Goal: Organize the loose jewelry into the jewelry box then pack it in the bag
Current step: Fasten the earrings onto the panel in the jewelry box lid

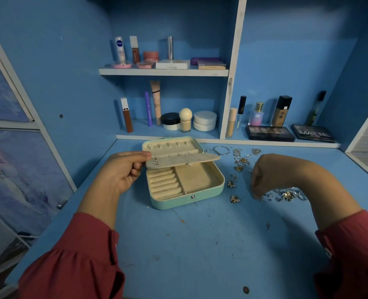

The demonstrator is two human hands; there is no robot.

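Note:
A mint-green jewelry box (185, 200) lies open in the middle of the blue desk, cream-lined, with ring rolls on the left and an open compartment on the right. My left hand (122, 171) pinches the left end of the box's cream earring flap (185, 160) and holds it half raised; small studs hang from the flap near my fingers. Loose jewelry (235, 198) lies scattered to the right of the box: gold flower earrings, rings, a bangle (221, 150). My right hand (265, 175) hangs over this pile with fingertips curled down on small pieces; what they grip is hidden.
Cosmetics fill the shelves behind: bottles, jars and tubes (186, 120), and two dark eyeshadow palettes (269, 133) at the back right. The desk (200, 244) has blue side walls left and right. No bag is in view.

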